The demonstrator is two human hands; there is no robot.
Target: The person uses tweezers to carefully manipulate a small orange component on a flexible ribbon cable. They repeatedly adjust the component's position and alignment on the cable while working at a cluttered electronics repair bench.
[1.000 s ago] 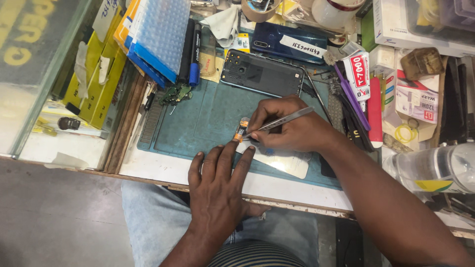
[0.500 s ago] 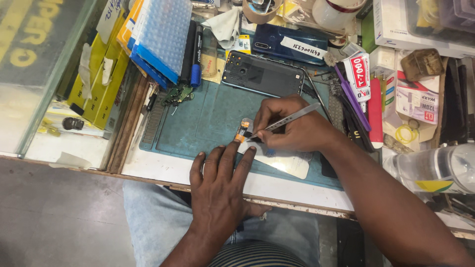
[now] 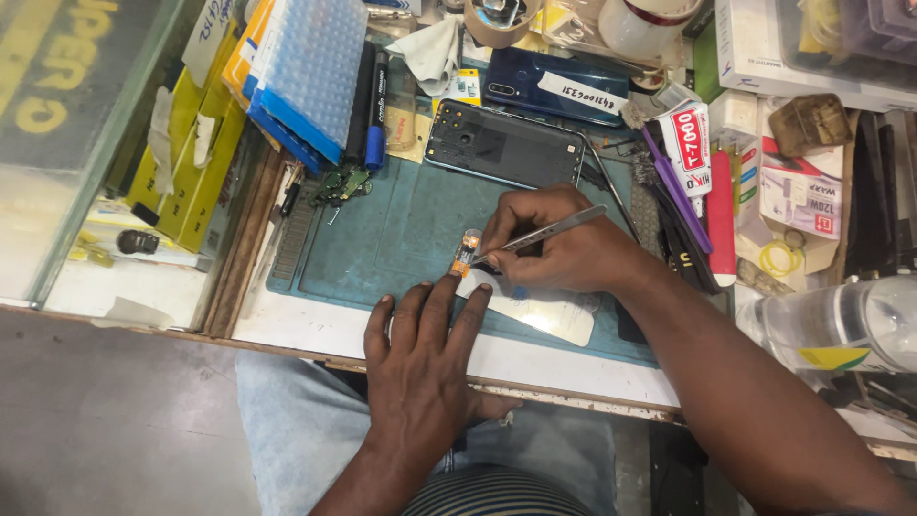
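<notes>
One small orange component (image 3: 467, 252) lies on the teal mat (image 3: 382, 239) on the desk, pinned under a left hand (image 3: 425, 358) fingertip, fingers spread flat; the right hand (image 3: 564, 253) pinches one pair of tweezers (image 3: 544, 232) touching it, near two opened phones

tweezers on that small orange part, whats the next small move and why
Probably ease the tweezers tip a touch lower onto the small orange part. The right hand has the tip right at its edge, the left hand pins the part with a fingertip on the teal mat, so it looks steadied for a grip.
</notes>
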